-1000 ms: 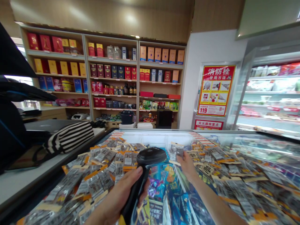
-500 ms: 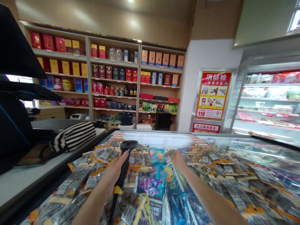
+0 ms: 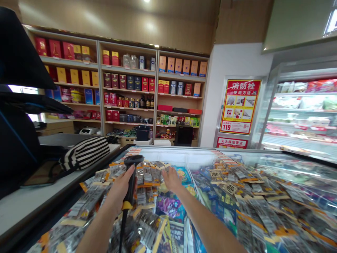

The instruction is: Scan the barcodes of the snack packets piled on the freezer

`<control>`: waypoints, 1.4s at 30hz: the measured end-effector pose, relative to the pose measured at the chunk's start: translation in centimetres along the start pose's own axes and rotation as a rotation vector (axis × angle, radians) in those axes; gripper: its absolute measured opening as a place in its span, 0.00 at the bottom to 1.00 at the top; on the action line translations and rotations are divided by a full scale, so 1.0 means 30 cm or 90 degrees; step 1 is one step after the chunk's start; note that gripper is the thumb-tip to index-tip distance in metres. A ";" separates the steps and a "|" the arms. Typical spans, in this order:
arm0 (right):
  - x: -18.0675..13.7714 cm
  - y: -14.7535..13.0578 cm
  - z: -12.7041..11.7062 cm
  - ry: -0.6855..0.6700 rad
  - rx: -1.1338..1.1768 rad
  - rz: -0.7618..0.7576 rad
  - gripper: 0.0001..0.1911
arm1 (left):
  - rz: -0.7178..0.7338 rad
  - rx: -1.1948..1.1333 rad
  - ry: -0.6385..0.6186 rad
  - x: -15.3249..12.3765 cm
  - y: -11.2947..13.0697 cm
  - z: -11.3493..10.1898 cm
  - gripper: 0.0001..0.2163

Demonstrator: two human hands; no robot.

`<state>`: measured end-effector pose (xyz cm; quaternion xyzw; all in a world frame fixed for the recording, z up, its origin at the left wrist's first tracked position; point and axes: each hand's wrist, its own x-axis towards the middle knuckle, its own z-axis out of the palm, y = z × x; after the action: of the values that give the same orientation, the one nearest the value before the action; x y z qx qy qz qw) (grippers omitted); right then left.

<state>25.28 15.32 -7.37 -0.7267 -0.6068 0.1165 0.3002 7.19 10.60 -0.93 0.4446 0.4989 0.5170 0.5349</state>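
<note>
Inside, chest freezer heaped with silver snack packets.

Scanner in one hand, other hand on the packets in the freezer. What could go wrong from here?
1. Left hand grips the scanner low over heaped packets; its cable could snag some.
2. Right hand lies on loosely piled packets, which might slide.
3. Glossy wrappers may spoil a scan.

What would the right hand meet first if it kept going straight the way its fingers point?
Probably the silver snack packets with orange edges lying on the chest freezer. The right hand reaches forward and slightly left with fingertips at or just over them; whether they already touch is unclear from this view.
</note>
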 end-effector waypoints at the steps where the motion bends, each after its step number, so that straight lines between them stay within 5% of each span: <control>1: -0.002 0.003 -0.002 -0.004 -0.001 -0.003 0.30 | 0.003 0.000 0.000 -0.002 0.002 0.001 0.17; 5: -0.013 0.107 -0.090 0.022 -0.029 0.042 0.33 | -0.004 -0.019 -0.004 -0.022 0.016 0.016 0.15; 10: -0.056 0.358 -0.274 0.172 -0.214 0.111 0.29 | 0.001 -0.020 -0.046 -0.052 0.008 0.057 0.15; 13: -0.078 0.468 -0.316 0.219 -0.298 0.138 0.26 | -0.004 -0.006 -0.083 -0.053 -0.010 0.079 0.16; 18: -0.082 0.477 -0.281 0.131 -0.240 0.013 0.18 | -0.015 -0.022 -0.153 -0.067 -0.020 0.094 0.17; 21: -0.075 0.441 -0.266 0.059 -0.179 -0.061 0.23 | -0.011 -0.052 -0.154 -0.089 -0.012 0.103 0.15; 24: -0.064 0.435 -0.276 0.103 -0.144 -0.062 0.23 | -0.041 -0.087 -0.159 -0.103 -0.004 0.111 0.15; 27: -0.047 0.456 -0.294 0.204 -0.015 -0.012 0.15 | -0.079 -0.106 -0.198 -0.105 -0.006 0.113 0.16; 30: -0.030 0.482 -0.297 0.308 0.302 0.095 0.12 | -0.124 -0.131 -0.264 -0.104 -0.015 0.112 0.16; 34: -0.022 0.502 -0.278 0.276 0.673 0.138 0.12 | -0.165 -0.185 -0.356 -0.116 -0.032 0.121 0.15; 42: -0.034 0.468 -0.257 0.238 0.837 0.141 0.14 | -0.209 -0.222 -0.488 -0.135 -0.057 0.138 0.15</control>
<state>40.56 10.90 -9.58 -0.4597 -0.2704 0.3626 0.7643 11.63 6.63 -1.88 0.4222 0.2346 0.2995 0.8228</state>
